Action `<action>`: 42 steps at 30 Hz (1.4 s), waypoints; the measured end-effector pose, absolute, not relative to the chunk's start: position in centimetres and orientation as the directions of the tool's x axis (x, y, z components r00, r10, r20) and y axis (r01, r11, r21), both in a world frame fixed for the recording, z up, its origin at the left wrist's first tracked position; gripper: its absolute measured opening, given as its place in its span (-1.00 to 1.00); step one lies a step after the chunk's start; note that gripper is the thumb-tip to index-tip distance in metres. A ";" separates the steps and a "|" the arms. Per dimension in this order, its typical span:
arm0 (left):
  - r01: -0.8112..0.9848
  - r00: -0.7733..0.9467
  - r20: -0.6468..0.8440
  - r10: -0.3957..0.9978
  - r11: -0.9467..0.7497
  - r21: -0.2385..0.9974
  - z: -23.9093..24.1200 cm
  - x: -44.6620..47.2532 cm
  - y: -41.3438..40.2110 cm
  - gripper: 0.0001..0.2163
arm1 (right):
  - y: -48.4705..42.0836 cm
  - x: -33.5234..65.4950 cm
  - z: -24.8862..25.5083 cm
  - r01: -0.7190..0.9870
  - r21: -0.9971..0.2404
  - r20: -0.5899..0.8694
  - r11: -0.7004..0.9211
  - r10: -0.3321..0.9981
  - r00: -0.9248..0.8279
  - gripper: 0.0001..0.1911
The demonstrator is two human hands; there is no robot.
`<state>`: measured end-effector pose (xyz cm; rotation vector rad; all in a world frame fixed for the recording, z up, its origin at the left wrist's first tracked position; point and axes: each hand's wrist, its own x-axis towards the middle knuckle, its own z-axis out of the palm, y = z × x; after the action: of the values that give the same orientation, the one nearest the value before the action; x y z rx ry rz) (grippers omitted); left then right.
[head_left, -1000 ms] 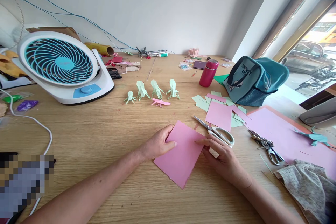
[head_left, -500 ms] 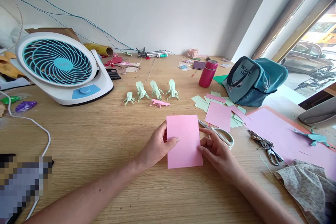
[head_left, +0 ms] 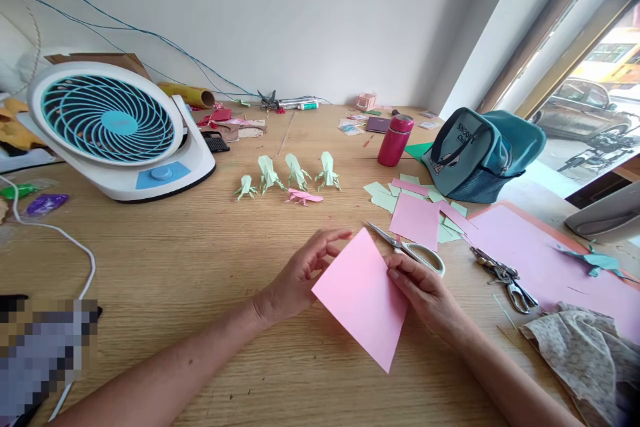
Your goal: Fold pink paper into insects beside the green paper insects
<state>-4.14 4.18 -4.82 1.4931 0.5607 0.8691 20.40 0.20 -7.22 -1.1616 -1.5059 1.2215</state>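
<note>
A pink sheet of paper is tilted cornerwise between my hands above the wooden table. My right hand pinches its right edge between thumb and fingers. On the other side, my left hand is open, its fingers apart and partly behind the paper's left edge; the thumb is hidden. Scissors with white handles lie just beyond my right hand, blades pointing to the upper left. Further back stand several pale green folded paper insects and a flatter pink one.
Pink and green paper scraps lie right of centre, near a magenta flask and a teal bag. Keys and a patterned cloth sit at the right. A white fan stands at the left.
The pink paper has turned clockwise from upright to cornerwise. My left hand has let go of its face and opened its fingers; my right hand keeps hold of the edge.
</note>
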 end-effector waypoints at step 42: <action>0.547 0.837 -0.047 0.545 -0.836 0.038 -4.3 -1.2 -5.4 -0.50 | -4.2 20.9 -3.7 0.602 -0.653 0.215 0.460 0.875 -0.435 -0.73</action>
<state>-1.20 -5.39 -4.26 2.9627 0.8815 -0.0531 20.91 -4.16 -3.73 -1.2270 -2.1777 0.6709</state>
